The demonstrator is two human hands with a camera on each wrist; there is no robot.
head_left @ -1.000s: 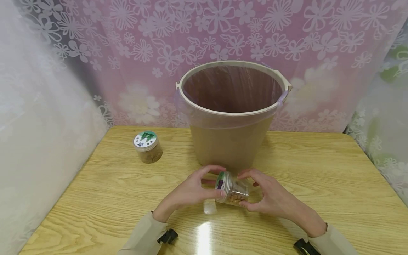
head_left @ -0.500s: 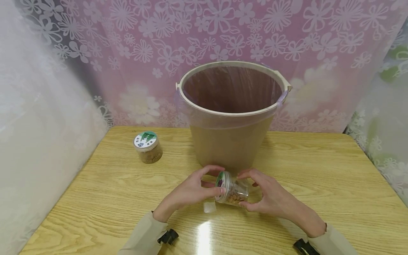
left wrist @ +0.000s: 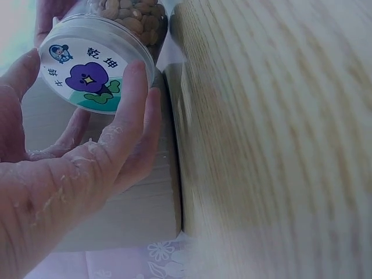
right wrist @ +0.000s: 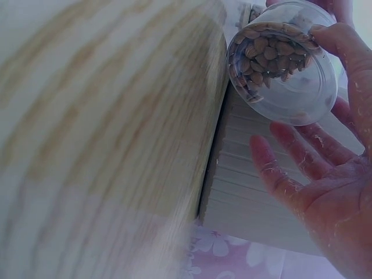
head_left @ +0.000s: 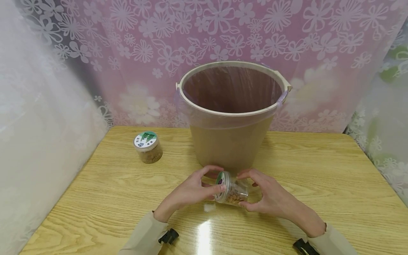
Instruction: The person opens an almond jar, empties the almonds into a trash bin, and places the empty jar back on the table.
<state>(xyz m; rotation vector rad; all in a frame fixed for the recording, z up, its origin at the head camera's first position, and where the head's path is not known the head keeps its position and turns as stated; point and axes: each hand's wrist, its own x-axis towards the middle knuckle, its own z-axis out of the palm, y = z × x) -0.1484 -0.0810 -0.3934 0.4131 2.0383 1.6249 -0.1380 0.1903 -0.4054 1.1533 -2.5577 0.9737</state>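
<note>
At the foot of the bucket (head_left: 231,145), a clear jar (head_left: 236,197) is held on its side between two hands, lid end toward the left hand (head_left: 194,189) and base toward the right hand (head_left: 272,194). The left hand grips the lid (left wrist: 96,36) end, thumb and fingers bent around its edge. The right hand holds the base end, its thumb pressed to the jar's wall and the other fingers reaching about the far side; from the right wrist, some of those fingers stand spread, apart from the plastic. The lid is on, and its label (left wrist: 65,87) carries a purple shape with green leaves and a few dark characters (some of them covered by a finger). Brown almonds (right wrist: 273,55) gather along the jar's lower side. Whether the jar touches the table (head_left: 318,177), I cannot tell. Well apart, toward the table's far left, a second jar (head_left: 149,153) stands upright with its lid on, a green leafy picture on top and brown contents below. The bucket stands upright on the table, its pale rim draped with a thin see-through bag (head_left: 227,121). Behind it hangs a pink curtain (head_left: 137,53) with white flowers. Both sleeves (head_left: 143,233) are beige, each with a black strap (head_left: 169,236) near the cuff.
</note>
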